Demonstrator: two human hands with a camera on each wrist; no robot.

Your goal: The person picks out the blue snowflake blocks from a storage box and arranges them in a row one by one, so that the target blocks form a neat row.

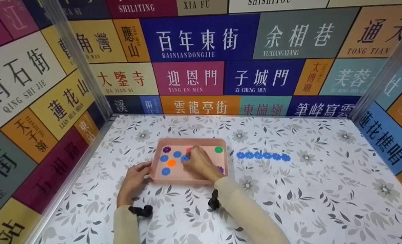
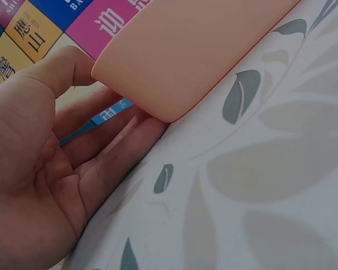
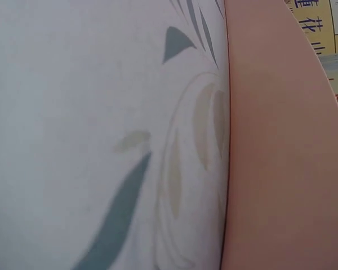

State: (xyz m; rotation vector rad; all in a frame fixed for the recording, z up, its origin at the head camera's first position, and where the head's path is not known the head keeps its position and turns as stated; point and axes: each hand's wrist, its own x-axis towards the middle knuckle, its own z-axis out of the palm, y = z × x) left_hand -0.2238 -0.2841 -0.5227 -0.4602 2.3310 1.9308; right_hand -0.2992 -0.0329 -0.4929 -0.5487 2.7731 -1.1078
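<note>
A pink tray (image 1: 190,182) on the table holds small flower-shaped discs. My right hand (image 1: 199,162) reaches into it, fingertips pinching a blue flower-shaped disc (image 1: 185,158); the fingers partly hide that disc. In the right wrist view only the tray's outer wall (image 3: 281,146) and the tabletop show, not the hand. My left hand (image 1: 134,179) rests against the tray's left side. In the left wrist view, its fingers (image 2: 112,152) lie loosely along the outside of the tray's corner. Around the right hand lie other blue discs (image 1: 166,171), an orange disc (image 1: 171,163) and a purple disc (image 1: 167,149).
To the right of the tray, several blue discs (image 1: 259,155) form a row on the flower-patterned tablecloth (image 1: 305,196). A green disc (image 1: 218,149) sits in the tray's far right corner. Panels with street names (image 1: 201,37) wall in the table's back and sides.
</note>
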